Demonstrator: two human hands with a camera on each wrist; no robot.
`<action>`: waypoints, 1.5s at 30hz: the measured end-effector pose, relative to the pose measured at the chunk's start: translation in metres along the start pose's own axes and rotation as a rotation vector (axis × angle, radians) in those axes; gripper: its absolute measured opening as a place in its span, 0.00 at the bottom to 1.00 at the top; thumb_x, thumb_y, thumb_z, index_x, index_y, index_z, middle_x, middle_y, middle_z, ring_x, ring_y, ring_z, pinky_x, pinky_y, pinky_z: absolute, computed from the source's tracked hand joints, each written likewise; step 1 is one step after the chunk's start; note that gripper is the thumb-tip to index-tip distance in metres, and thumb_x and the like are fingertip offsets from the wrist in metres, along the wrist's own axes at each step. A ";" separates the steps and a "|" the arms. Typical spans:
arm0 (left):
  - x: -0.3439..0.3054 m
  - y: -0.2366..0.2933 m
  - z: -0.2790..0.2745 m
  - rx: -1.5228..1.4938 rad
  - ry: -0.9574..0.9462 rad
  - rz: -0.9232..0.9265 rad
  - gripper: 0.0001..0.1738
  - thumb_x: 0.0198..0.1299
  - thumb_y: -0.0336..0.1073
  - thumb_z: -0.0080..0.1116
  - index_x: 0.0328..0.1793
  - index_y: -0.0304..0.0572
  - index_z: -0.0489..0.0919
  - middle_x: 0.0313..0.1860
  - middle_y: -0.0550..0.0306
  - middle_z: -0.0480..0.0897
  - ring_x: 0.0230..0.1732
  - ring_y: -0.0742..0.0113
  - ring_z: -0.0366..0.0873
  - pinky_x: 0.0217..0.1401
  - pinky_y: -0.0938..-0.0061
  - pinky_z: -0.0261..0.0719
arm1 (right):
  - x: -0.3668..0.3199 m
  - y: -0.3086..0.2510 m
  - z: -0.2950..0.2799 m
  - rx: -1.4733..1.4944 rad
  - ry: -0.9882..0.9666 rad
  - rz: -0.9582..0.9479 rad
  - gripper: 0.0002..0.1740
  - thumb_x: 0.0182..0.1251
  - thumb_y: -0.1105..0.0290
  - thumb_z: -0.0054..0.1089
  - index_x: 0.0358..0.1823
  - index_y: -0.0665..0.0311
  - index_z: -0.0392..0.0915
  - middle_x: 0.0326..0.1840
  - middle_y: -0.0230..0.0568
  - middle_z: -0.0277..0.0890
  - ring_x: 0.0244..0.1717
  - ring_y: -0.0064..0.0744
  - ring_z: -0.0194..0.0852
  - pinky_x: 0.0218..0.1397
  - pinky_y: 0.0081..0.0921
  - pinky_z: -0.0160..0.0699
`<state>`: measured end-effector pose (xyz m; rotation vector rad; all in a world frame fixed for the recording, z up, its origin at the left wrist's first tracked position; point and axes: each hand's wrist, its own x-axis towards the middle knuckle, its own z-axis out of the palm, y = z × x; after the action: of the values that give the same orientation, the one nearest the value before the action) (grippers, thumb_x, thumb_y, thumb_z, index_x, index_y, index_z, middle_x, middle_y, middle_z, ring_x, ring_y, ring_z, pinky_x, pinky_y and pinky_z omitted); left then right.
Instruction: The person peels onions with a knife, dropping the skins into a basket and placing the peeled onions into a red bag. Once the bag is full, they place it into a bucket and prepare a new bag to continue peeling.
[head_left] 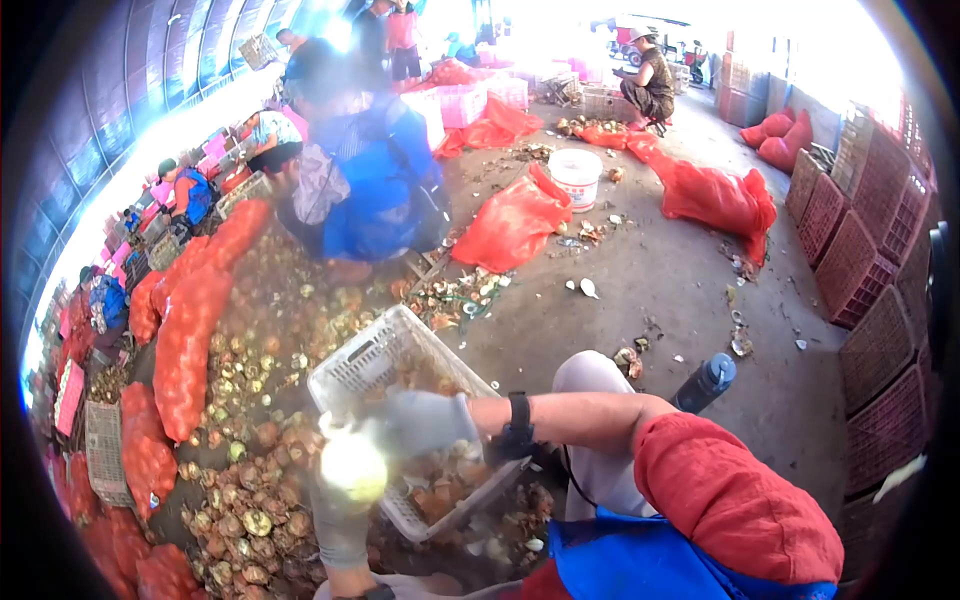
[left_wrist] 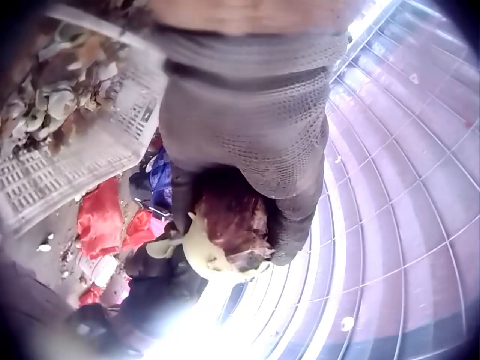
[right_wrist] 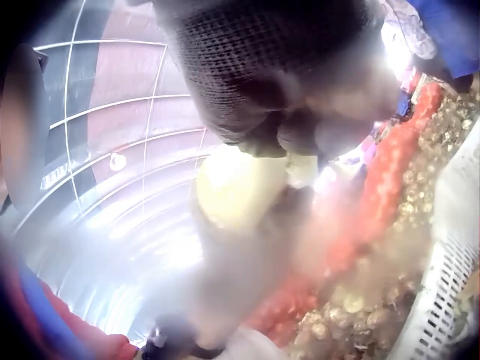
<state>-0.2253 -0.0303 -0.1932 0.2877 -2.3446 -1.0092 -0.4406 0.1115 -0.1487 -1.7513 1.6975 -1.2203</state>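
Observation:
My gloved left hand (left_wrist: pixel 240 127) grips an onion (left_wrist: pixel 229 225) between thumb and fingers. Reddish-brown skin covers one side of it, and pale flesh shows along the lower edge. In the head view the onion's bright pale side (head_left: pixel 353 467) faces up, above the near side of a light plastic crate (head_left: pixel 345 375). My gloved right hand (head_left: pixel 415 425), blurred, is over the crate just beside the onion. The right wrist view has the curled fingers (right_wrist: pixel 259 139) of that hand right at the onion's pale surface; I cannot tell what they hold. Loose peels (left_wrist: pixel 64 101) lie in the crate.
Many onions (head_left: pixel 255 500) are heaped on the floor at left, beside long red mesh sacks (head_left: pixel 185 360). A dark bottle (head_left: pixel 705 383) stands by my knee. Stacked crates (head_left: pixel 855 270) line the right side. A white bucket (head_left: pixel 575 178) and several people are farther off.

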 end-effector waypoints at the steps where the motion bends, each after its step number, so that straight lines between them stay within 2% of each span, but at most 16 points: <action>1: 0.000 0.005 0.007 -0.258 0.055 -0.064 0.51 0.55 0.50 0.75 0.81 0.34 0.63 0.72 0.47 0.75 0.70 0.51 0.76 0.71 0.56 0.79 | -0.002 -0.003 -0.004 0.039 -0.009 0.075 0.27 0.64 0.66 0.57 0.66 0.63 0.77 0.41 0.56 0.85 0.42 0.51 0.87 0.47 0.44 0.83; 6: 0.026 0.027 0.005 -0.491 0.122 -0.160 0.35 0.78 0.58 0.46 0.78 0.38 0.68 0.73 0.48 0.76 0.73 0.58 0.74 0.79 0.59 0.69 | 0.003 -0.007 -0.006 0.134 0.170 0.013 0.21 0.62 0.73 0.60 0.58 0.67 0.79 0.41 0.47 0.83 0.45 0.41 0.85 0.53 0.37 0.83; 12: 0.020 0.008 0.017 -0.190 0.163 -0.301 0.42 0.73 0.63 0.55 0.80 0.38 0.66 0.75 0.51 0.72 0.74 0.56 0.72 0.79 0.61 0.69 | 0.003 -0.031 -0.014 0.186 0.128 0.157 0.18 0.61 0.72 0.63 0.53 0.69 0.80 0.31 0.37 0.79 0.28 0.25 0.82 0.31 0.24 0.80; 14: 0.022 0.006 0.023 -0.248 0.227 -0.079 0.41 0.71 0.51 0.62 0.81 0.38 0.59 0.74 0.49 0.72 0.72 0.58 0.74 0.72 0.64 0.77 | 0.000 -0.042 -0.026 0.695 0.006 0.509 0.13 0.61 0.73 0.64 0.46 0.68 0.81 0.31 0.35 0.78 0.24 0.21 0.77 0.24 0.20 0.72; 16: 0.024 -0.002 0.021 -0.334 0.220 -0.047 0.46 0.68 0.38 0.68 0.83 0.39 0.50 0.72 0.46 0.72 0.70 0.59 0.76 0.65 0.67 0.84 | 0.000 -0.017 -0.020 0.629 0.017 0.263 0.11 0.62 0.73 0.62 0.45 0.68 0.80 0.30 0.33 0.77 0.23 0.21 0.76 0.23 0.21 0.71; 17: 0.027 0.008 0.024 -0.120 0.432 0.119 0.43 0.61 0.37 0.74 0.76 0.35 0.60 0.65 0.47 0.77 0.64 0.58 0.80 0.63 0.67 0.84 | -0.002 -0.001 -0.015 0.556 0.041 0.020 0.09 0.64 0.74 0.59 0.45 0.67 0.80 0.29 0.32 0.76 0.23 0.21 0.75 0.23 0.21 0.71; 21: 0.034 0.034 0.023 -0.193 0.584 0.161 0.37 0.51 0.35 0.80 0.65 0.32 0.74 0.54 0.50 0.84 0.53 0.59 0.85 0.59 0.66 0.83 | 0.005 -0.012 -0.035 1.457 -0.124 0.247 0.16 0.75 0.65 0.46 0.33 0.66 0.78 0.24 0.30 0.66 0.20 0.23 0.62 0.22 0.24 0.62; 24: 0.026 0.023 0.013 0.203 0.519 0.280 0.52 0.61 0.38 0.74 0.79 0.39 0.46 0.60 0.43 0.80 0.54 0.55 0.87 0.58 0.66 0.87 | 0.016 0.001 -0.049 1.001 0.044 0.245 0.14 0.74 0.65 0.55 0.39 0.68 0.83 0.30 0.36 0.77 0.25 0.23 0.73 0.27 0.25 0.72; 26: 0.025 0.026 0.014 -0.864 0.408 -0.075 0.38 0.66 0.56 0.64 0.70 0.37 0.67 0.60 0.45 0.82 0.60 0.55 0.84 0.63 0.63 0.82 | 0.017 0.000 -0.057 0.458 0.203 0.477 0.14 0.69 0.67 0.63 0.47 0.70 0.85 0.40 0.42 0.86 0.34 0.25 0.84 0.36 0.27 0.82; 28: 0.021 0.022 0.013 -1.385 0.298 -0.276 0.38 0.68 0.65 0.60 0.65 0.36 0.77 0.60 0.46 0.83 0.63 0.55 0.82 0.65 0.61 0.80 | 0.013 0.000 -0.042 -0.289 0.365 0.049 0.30 0.69 0.67 0.66 0.71 0.67 0.73 0.47 0.37 0.84 0.35 0.18 0.79 0.39 0.20 0.81; 30: 0.015 0.012 0.010 -1.132 0.246 -0.342 0.32 0.69 0.26 0.58 0.79 0.39 0.66 0.71 0.47 0.75 0.70 0.57 0.76 0.74 0.63 0.76 | 0.006 -0.018 -0.027 0.140 0.296 0.056 0.33 0.67 0.63 0.67 0.71 0.69 0.72 0.48 0.43 0.87 0.41 0.26 0.86 0.45 0.27 0.85; 32: 0.013 0.012 0.017 -1.109 0.245 -0.355 0.32 0.66 0.23 0.57 0.78 0.42 0.68 0.71 0.51 0.75 0.68 0.58 0.77 0.72 0.65 0.77 | -0.002 -0.052 -0.026 0.154 -0.019 0.282 0.35 0.65 0.62 0.67 0.72 0.70 0.70 0.49 0.44 0.86 0.43 0.29 0.85 0.47 0.29 0.83; 38: 0.018 -0.001 0.024 -0.914 0.154 -0.137 0.37 0.58 0.15 0.52 0.76 0.45 0.71 0.69 0.55 0.76 0.66 0.64 0.77 0.65 0.71 0.80 | 0.000 -0.047 -0.009 -0.108 0.021 0.141 0.29 0.61 0.71 0.61 0.67 0.70 0.76 0.47 0.58 0.85 0.47 0.49 0.87 0.51 0.37 0.82; 42: 0.017 0.007 0.025 -0.936 0.109 -0.189 0.34 0.61 0.19 0.57 0.76 0.44 0.71 0.69 0.53 0.77 0.66 0.63 0.78 0.67 0.71 0.80 | 0.005 -0.036 -0.019 -0.069 0.041 0.259 0.24 0.61 0.73 0.60 0.60 0.70 0.81 0.40 0.52 0.84 0.43 0.43 0.85 0.45 0.33 0.80; 43: 0.016 0.021 0.023 -0.921 0.099 -0.273 0.37 0.61 0.46 0.60 0.76 0.41 0.71 0.67 0.53 0.80 0.65 0.62 0.79 0.68 0.68 0.78 | 0.006 -0.033 -0.022 -0.013 0.042 0.299 0.22 0.63 0.73 0.61 0.59 0.70 0.83 0.33 0.44 0.84 0.36 0.32 0.84 0.38 0.29 0.79; 45: 0.018 0.030 0.021 -0.711 0.153 -0.260 0.38 0.67 0.58 0.55 0.77 0.41 0.70 0.66 0.53 0.81 0.65 0.63 0.80 0.67 0.68 0.78 | 0.007 -0.022 -0.025 0.205 0.108 0.356 0.13 0.68 0.73 0.62 0.51 0.69 0.85 0.25 0.30 0.81 0.26 0.16 0.79 0.28 0.22 0.75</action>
<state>-0.2513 -0.0040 -0.1753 0.3698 -1.7001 -1.7920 -0.4489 0.1157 -0.1156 -1.2213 1.7782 -1.2875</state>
